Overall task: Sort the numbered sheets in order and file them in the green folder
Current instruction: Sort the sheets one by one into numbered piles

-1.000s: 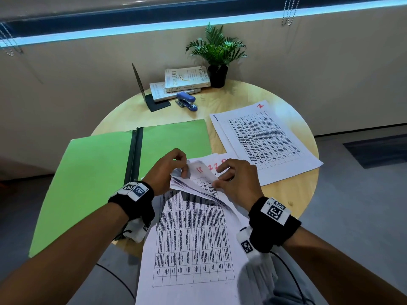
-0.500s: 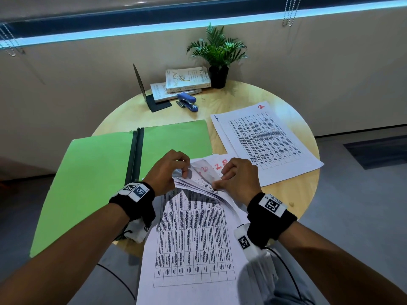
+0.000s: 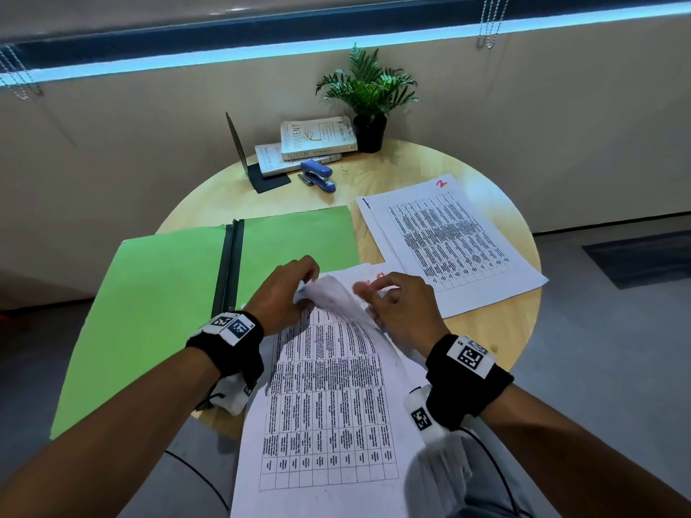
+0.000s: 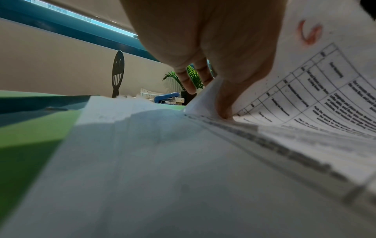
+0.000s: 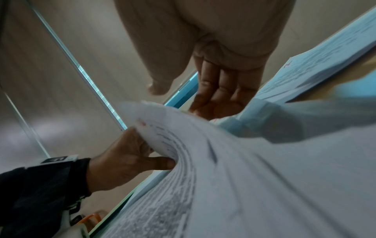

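head view: two hands (image 3: pixel 284 289) (image 3: pixel 402 308), perhaps two sheet stacks (image 3: pixel 329 398) (image 3: pixel 448 244)

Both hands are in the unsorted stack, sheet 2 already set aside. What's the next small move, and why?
Probably keep fanning corners for the sheet marked 3: left hand holds lifted corners of the stack, right hand thumbs beneath, and the set-aside pile shows 2 on top.
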`<state>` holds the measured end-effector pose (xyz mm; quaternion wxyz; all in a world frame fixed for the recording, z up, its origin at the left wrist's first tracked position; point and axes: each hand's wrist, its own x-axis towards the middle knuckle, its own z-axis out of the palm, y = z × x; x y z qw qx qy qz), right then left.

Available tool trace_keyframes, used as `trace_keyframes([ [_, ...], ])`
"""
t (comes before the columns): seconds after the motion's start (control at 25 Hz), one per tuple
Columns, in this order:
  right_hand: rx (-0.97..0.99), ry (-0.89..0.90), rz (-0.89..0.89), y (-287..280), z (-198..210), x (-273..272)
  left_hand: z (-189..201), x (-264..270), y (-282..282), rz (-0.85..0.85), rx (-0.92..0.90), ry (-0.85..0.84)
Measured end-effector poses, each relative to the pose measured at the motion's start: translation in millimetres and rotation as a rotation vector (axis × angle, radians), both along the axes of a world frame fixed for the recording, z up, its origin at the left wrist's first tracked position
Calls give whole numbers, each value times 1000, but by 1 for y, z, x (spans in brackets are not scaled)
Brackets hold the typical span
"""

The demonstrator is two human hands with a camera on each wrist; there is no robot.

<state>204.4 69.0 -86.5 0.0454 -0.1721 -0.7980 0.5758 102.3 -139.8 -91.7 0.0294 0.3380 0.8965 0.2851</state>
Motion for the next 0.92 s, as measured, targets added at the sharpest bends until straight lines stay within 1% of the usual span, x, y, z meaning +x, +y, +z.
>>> trace_keyframes([
  [0.04,22,-26,-15,4,-5,-3,0,1,0,-15,-8,8],
  [0.12,161,-83,-22,12,-16,-6,3,2,0,-23,-30,28],
  [0.16,226,-100,-15,14,-19,-5,3,2,2,-8,-22,17],
  [0.2,247,-97,-14,14,-20,-4,5,2,2,15,-11,-11],
  [0.28,217,-50,-24,12,-21,-2,6,2,2,33,-7,-46],
  [0.4,210,35,-42,11,-16,-1,0,-2,-3,-83,-82,85],
  [0.44,202,65,-38,10,-14,0,-3,-4,-5,-107,-121,128],
  [0.48,192,86,-26,8,-12,2,-7,-5,-7,-103,-134,137],
  [0.56,153,99,51,2,-3,7,-9,-7,-9,-39,-107,109],
  [0.6,128,96,113,-1,1,10,-9,-8,-9,-40,-94,114],
  [0.64,110,103,186,-3,5,13,-8,-6,-8,-56,-40,88],
  [0.72,88,107,302,-4,6,16,-6,-3,-5,-92,-12,84],
  [0.76,102,104,325,-3,4,16,-4,-2,-3,-66,-18,75],
  [0.84,123,74,290,1,-1,13,-1,-2,-1,2,16,-25],
  [0.88,114,46,257,2,-4,12,0,-2,-2,-12,47,-52],
  [0.92,116,11,220,4,-7,11,0,-2,-2,-52,50,-28],
])
